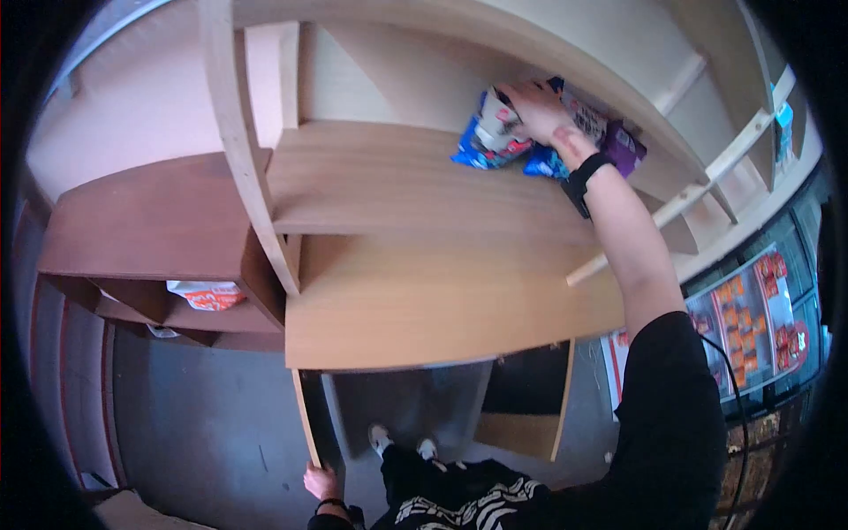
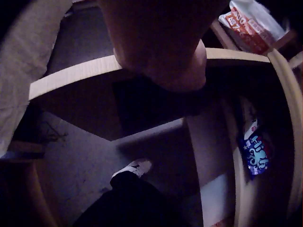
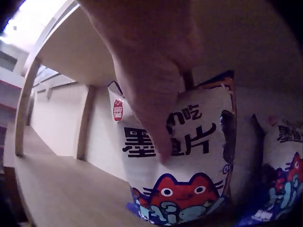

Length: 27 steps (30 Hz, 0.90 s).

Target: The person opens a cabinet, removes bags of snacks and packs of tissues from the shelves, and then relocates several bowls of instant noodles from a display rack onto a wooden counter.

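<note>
In the upper right of the head view, the right hand (image 1: pixel 534 110) holds a white and blue bag (image 3: pixel 196 165) by its top. The bag is on the shelf (image 1: pixel 362 185), at the left end of a bunch of bags. In the right wrist view, the hand comes down from the top of the frame, and the bag is right under it, touching it. One finger or the thumb presses down the front of the bag, so the hand seems to pinch it there; the fingers behind cannot be seen. The bag stands up, with its long way going up and down, in line with the hand. A second bag (image 3: pixel 284 175) is just beside it, at the right edge of that frame. In the head view, a purple bag (image 1: pixel 625 148) is further right. The right hand is the near one. The left hand (image 1: pixel 321 481) is well apart, low in the frame, on the end of a wood board (image 1: pixel 306 420). Its fingers look bent over the edge, but the tips are too dark to see.
</note>
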Each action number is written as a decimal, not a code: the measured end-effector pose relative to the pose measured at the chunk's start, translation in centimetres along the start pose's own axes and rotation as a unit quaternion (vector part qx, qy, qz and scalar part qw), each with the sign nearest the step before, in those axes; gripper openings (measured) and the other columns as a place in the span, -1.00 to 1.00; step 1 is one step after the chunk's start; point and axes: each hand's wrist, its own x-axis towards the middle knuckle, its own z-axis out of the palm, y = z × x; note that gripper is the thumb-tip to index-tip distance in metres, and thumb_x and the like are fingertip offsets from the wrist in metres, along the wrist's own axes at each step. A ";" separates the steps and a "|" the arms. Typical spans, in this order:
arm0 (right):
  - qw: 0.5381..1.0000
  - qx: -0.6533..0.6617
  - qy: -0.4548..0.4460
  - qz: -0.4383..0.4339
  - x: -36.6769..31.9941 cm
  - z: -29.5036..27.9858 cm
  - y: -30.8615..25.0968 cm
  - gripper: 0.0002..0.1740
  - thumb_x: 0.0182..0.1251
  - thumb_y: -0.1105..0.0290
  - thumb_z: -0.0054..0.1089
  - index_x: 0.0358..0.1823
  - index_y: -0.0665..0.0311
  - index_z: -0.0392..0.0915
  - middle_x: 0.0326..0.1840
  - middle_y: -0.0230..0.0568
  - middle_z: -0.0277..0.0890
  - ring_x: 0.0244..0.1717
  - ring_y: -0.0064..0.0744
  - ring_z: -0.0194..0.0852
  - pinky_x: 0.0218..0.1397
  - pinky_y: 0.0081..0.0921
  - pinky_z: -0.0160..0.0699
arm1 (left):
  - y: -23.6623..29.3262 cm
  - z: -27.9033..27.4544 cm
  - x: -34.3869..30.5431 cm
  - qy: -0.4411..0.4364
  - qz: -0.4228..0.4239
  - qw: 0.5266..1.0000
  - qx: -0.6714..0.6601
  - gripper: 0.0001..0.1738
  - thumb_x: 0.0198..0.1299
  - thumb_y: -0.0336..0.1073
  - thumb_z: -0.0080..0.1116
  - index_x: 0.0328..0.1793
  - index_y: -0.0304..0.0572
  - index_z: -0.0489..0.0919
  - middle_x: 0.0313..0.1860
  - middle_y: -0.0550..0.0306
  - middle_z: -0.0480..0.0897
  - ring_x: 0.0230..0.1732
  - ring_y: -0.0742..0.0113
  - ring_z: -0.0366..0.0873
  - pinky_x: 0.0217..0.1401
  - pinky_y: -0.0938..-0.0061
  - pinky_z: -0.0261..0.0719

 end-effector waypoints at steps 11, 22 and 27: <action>0.981 0.112 0.153 -0.044 -12.4 -3.4 -6.0 -0.56 0.08 0.07 0.30 -0.20 0.32 0.62 -0.15 -0.01 0.63 -0.08 -0.10 0.60 -0.02 -0.28 0.56 | 0.4 -0.2 1.4 -0.068 -0.004 0.997 0.038 -0.52 0.15 0.06 0.15 -0.12 -0.26 0.59 -0.36 -0.22 0.66 -0.29 -0.20 0.63 -0.19 -0.01 0.55; 0.795 0.491 -0.004 0.355 -40.4 -6.5 -10.1 -0.69 0.09 0.47 0.39 -0.13 0.43 0.58 -0.23 -0.20 0.65 -0.21 -0.48 0.59 -0.11 -0.47 0.54 | 0.2 -2.3 4.4 -0.161 -0.060 0.976 0.135 -0.52 0.10 0.04 0.22 -0.07 -0.24 0.57 -0.21 -0.15 0.66 -0.16 -0.12 0.64 -0.09 0.06 0.59; 0.538 0.723 -0.211 0.378 -51.1 3.0 -15.9 -0.61 0.20 0.32 0.32 -0.01 0.40 0.53 -0.16 -0.17 0.64 -0.16 -0.47 0.59 -0.05 -0.43 0.56 | 8.4 -3.6 2.3 0.082 0.203 0.965 0.146 -0.39 0.07 -0.30 0.21 0.28 -0.20 0.31 0.33 -0.12 0.34 0.33 -0.02 0.30 0.34 0.11 0.26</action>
